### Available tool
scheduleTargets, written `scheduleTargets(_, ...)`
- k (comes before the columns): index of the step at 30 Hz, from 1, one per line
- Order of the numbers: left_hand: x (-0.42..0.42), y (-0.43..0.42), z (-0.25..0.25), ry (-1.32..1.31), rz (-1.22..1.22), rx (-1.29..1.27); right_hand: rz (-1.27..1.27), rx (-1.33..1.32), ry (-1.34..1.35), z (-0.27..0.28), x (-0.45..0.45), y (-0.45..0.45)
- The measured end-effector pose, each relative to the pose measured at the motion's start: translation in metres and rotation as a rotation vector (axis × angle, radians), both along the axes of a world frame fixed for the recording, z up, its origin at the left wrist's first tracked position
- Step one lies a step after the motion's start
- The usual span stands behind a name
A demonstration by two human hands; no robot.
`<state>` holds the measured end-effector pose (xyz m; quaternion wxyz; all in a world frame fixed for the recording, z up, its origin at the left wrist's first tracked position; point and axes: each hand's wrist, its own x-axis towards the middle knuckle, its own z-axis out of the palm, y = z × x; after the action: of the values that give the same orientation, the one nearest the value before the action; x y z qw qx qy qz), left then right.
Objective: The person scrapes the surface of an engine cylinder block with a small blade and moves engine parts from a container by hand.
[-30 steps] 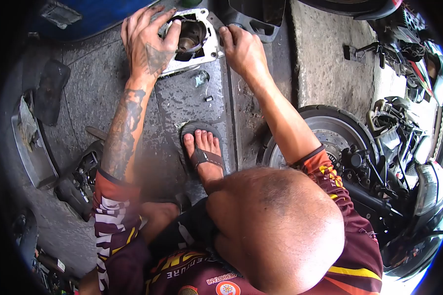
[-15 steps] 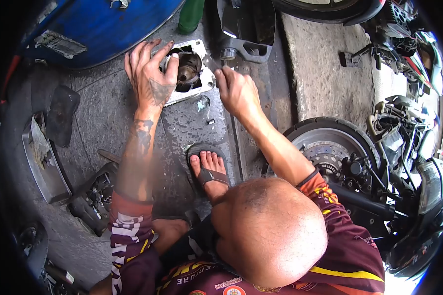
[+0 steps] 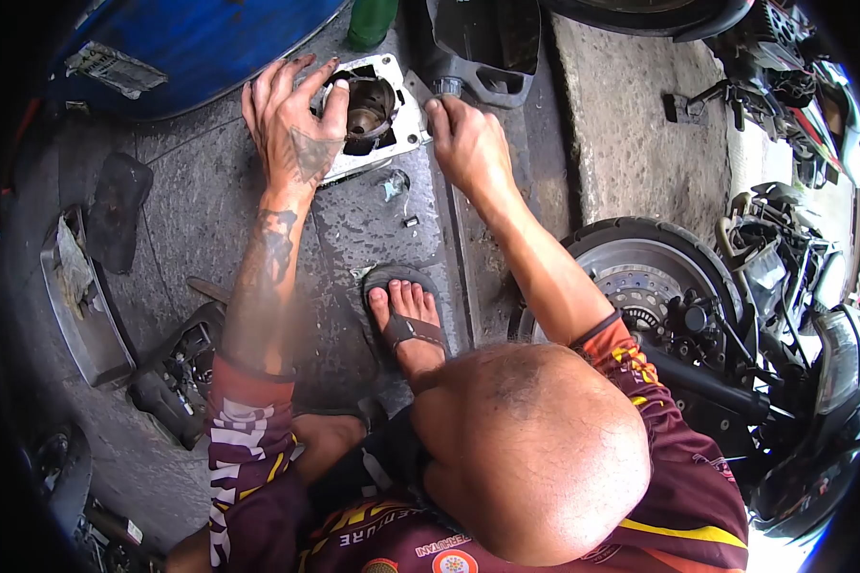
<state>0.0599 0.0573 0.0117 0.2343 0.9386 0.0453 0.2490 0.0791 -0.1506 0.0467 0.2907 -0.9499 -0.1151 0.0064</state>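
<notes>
We've got our left hand point(image 3: 294, 129) spread wide on the metal casting point(image 3: 406, 116), on the floor point(image 3: 186, 205) beside a blue drum point(image 3: 210, 57); our right hand point(image 3: 470, 145) is curled shut near its corner, can't tell on what. Metal tray point(image 3: 103, 346) holds something crumpled point(image 3: 74, 263); cut-open jug's point(image 3: 473, 86) inside looks dark.

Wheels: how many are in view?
2: one wheel at the top edge, cut off; another wheel beside the right arm, partly covered. Others may be hidden.

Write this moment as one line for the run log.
left hand: spread on square silver metal part with round opening | right hand: closed near its edge, contents unclear
</notes>
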Motion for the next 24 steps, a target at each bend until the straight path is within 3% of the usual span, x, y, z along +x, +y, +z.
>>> scheduleTargets(5, 0.0, -0.003, -0.001, -0.008, 0.014, -0.036, 0.007, -0.078, 0.09, 0.005, -0.027, -0.005)
scheduleTargets(11, 0.0, -0.001, 0.0, 0.008, -0.004, 0.024, 0.019, -0.035, 0.008, 0.002, -0.008, 0.0)
scheduleTargets(14, 0.002, -0.001, -0.003, -0.022, -0.006, -0.062, 0.018, -0.06, 0.133, 0.008, -0.035, -0.006)
scheduleTargets(21, 0.001, 0.001, -0.003, -0.018, -0.019, 0.024, -0.006, -0.027, -0.025, -0.002, -0.01, 0.003)
scheduleTargets(24, 0.001, 0.0, -0.001, -0.021, -0.014, 0.015, 0.022, -0.051, 0.122, 0.007, -0.033, -0.005)
